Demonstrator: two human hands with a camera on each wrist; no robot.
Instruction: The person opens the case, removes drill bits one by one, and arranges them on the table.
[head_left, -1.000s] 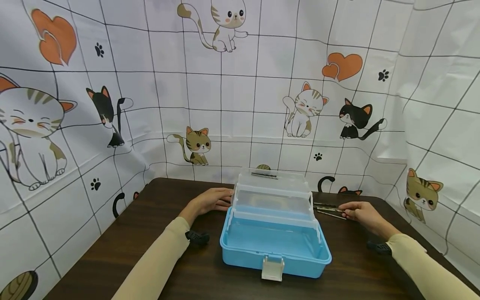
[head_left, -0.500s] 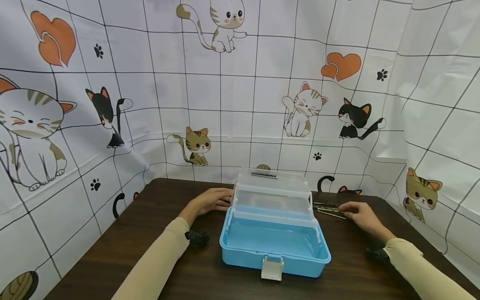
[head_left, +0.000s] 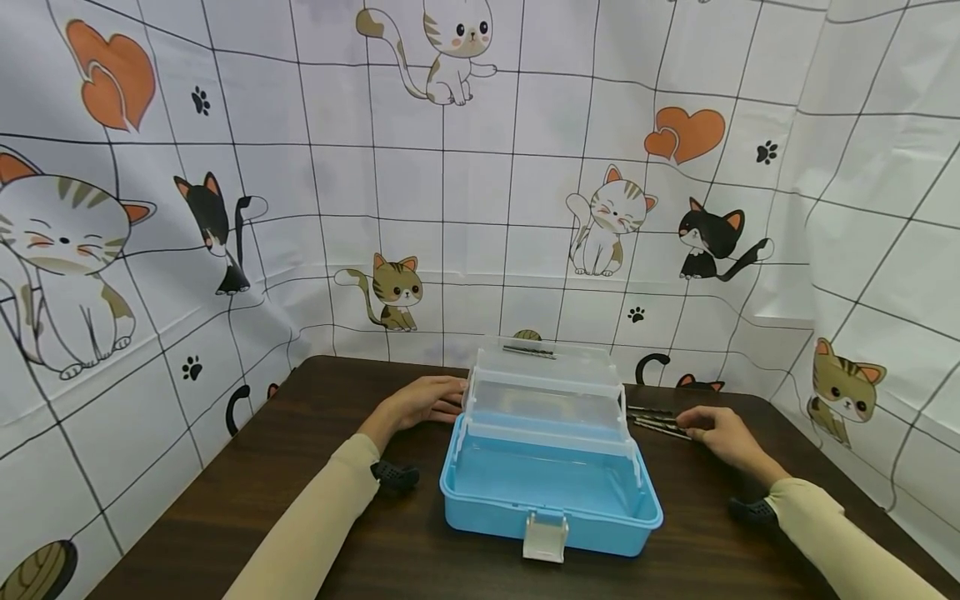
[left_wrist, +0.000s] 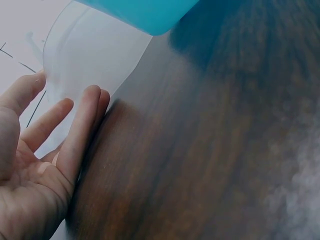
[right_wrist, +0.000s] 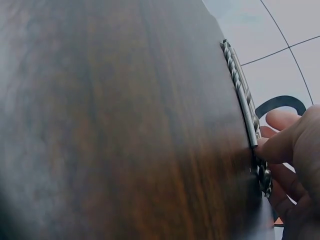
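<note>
A light-blue plastic box (head_left: 547, 479) stands on the dark wooden table with its clear lid (head_left: 543, 367) folded back. My left hand (head_left: 426, 402) is at the lid's left side, fingers extended; in the left wrist view the thumb tip meets the lid's edge and the fingertips (left_wrist: 92, 95) overlap it. To the right of the box lie several metal drill bits (head_left: 656, 423). My right hand (head_left: 720, 433) is at their right ends. In the right wrist view its thumb and fingers pinch the shank end of a twist drill bit (right_wrist: 240, 90).
A thin dark drill bit (head_left: 528, 352) shows at the far part of the lid. The white latch (head_left: 545, 537) hangs down at the box's front. A white cat-print curtain (head_left: 480, 192) surrounds the table (head_left: 390, 533) at the back and sides.
My right hand has shifted slightly at the ends of the drill bits, and the nearest bits have moved a little. The left hand and the box stay where they were.
</note>
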